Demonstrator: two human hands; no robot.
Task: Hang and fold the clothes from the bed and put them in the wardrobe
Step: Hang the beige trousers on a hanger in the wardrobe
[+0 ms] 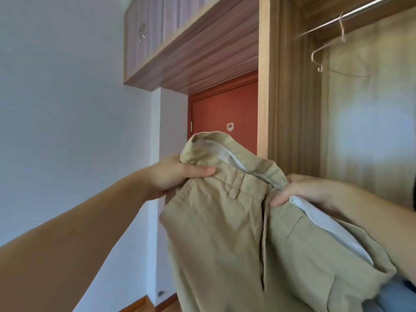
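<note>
The left hand (173,174) pinches one end of the waistband of a pair of khaki cotton trousers (225,233), thumb lying flat on the front of the cloth and the other fingers hidden behind it. The right hand (301,191) grips the waistband at the open fly, fingers (278,201) curled over the pale lining. Between the two hands the waist sags open; below the fingers the legs hang down out of sight.

Up and to the right of the right hand, inside the open wooden wardrobe (290,109), a thin wire hanger (333,57) dangles bare from the steel rail (369,9). Beyond the left thumb stands a red-brown door (225,109).

I'd judge things to be partway at best: the trousers are off the bed but neither folded nor hung, and nothing hangs in the wardrobe that I can see.

Count: one pair of trousers, one hanger, one rail, two hands
</note>
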